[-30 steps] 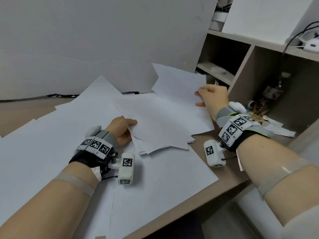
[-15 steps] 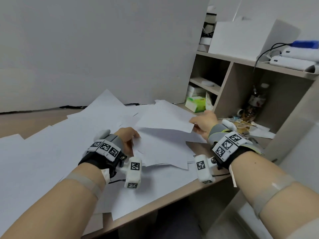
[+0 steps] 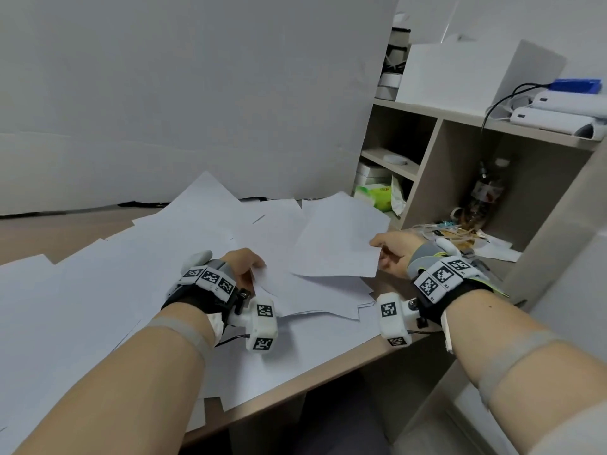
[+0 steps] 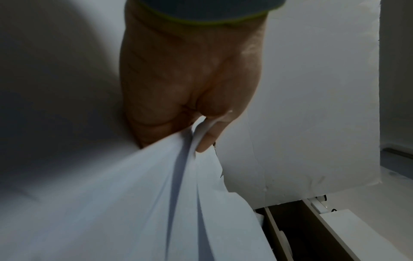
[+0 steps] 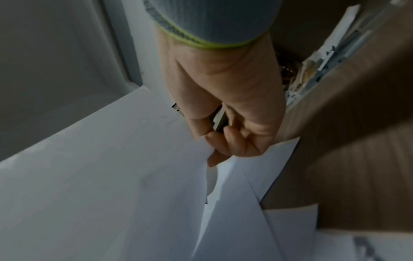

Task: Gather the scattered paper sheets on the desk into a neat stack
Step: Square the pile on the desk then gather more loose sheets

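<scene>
Many white paper sheets (image 3: pixel 98 284) lie scattered over the wooden desk (image 3: pixel 328 376). My left hand (image 3: pixel 244 266) grips the left edge of a loose pile of sheets (image 3: pixel 315 297) near the desk's middle; in the left wrist view the thumb and fingers (image 4: pixel 208 139) pinch several sheet edges (image 4: pixel 156 185). My right hand (image 3: pixel 391 252) pinches the right corner of a single sheet (image 3: pixel 338 241) raised and tilted above the pile. In the right wrist view the curled fingers (image 5: pixel 225 150) hold that sheet's edge (image 5: pixel 111 167).
A shelf unit (image 3: pixel 437 178) stands at the desk's right, holding a green tissue pack (image 3: pixel 377 197), boxes, a bottle (image 3: pixel 486 195) and small clutter. A white wall panel (image 3: pixel 197 93) rises behind the papers. The desk's front edge runs near my forearms.
My right hand has drawn its sheet back toward me and to the right, over the pile. My left hand has kept its grip on the pile. The head view has tilted up.
</scene>
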